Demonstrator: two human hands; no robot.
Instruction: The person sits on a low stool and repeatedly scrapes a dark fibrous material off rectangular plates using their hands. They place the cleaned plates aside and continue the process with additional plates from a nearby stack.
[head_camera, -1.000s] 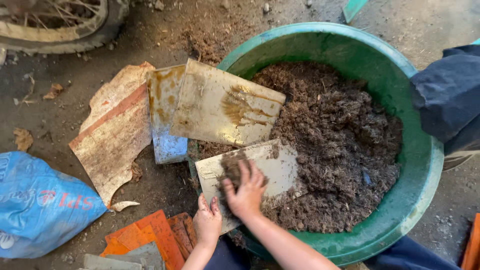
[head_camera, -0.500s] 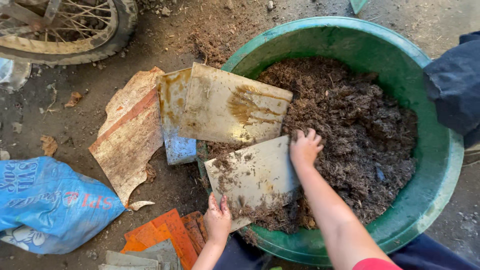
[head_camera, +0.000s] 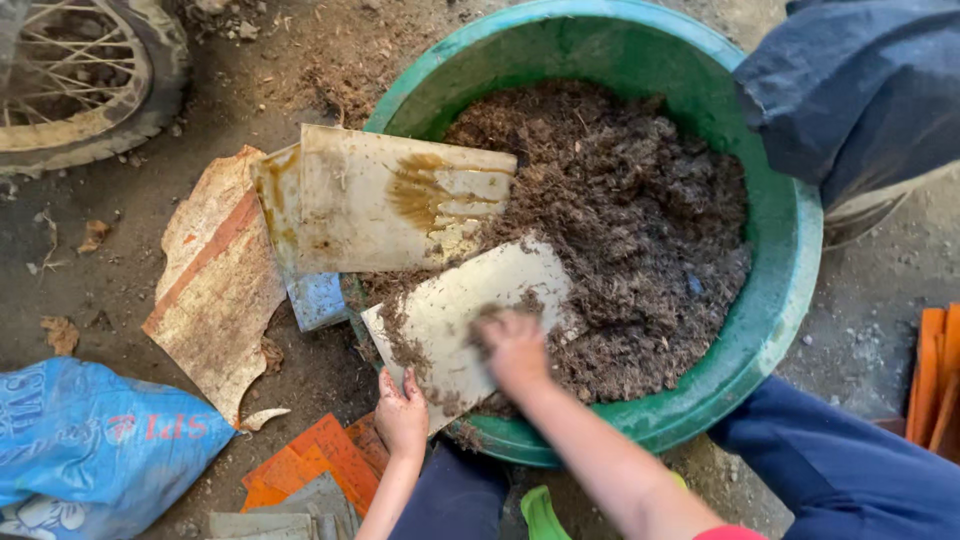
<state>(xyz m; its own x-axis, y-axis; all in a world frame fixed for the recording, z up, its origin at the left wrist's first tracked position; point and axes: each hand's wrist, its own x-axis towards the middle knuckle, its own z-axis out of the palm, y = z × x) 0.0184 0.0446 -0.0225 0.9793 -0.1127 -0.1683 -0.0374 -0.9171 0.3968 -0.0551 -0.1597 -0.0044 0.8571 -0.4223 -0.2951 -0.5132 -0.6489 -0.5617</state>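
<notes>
A big green tub (head_camera: 790, 250) holds dark brown crumbly soil (head_camera: 640, 220). A pale flat board (head_camera: 470, 300), dusted with soil, leans from the tub's near left rim into the soil. My left hand (head_camera: 402, 413) grips the board's lower edge just outside the rim. My right hand (head_camera: 513, 347), blurred by motion, lies on the board's lower right part, fingers bent over a clump of soil. A second stained pale board (head_camera: 400, 200) rests across the tub's left rim.
A torn cardboard piece (head_camera: 215, 285) lies on the dirt floor left of the tub. A blue sack (head_camera: 85, 445) sits bottom left, orange pieces (head_camera: 305, 465) below the boards, a wheel (head_camera: 75, 85) top left. Another person's dark blue sleeve (head_camera: 860, 85) overhangs the tub's right side.
My right hand has pulled back from the soil at the board's upper right edge to the board's lower part. The left hand still grips the board's bottom edge.
</notes>
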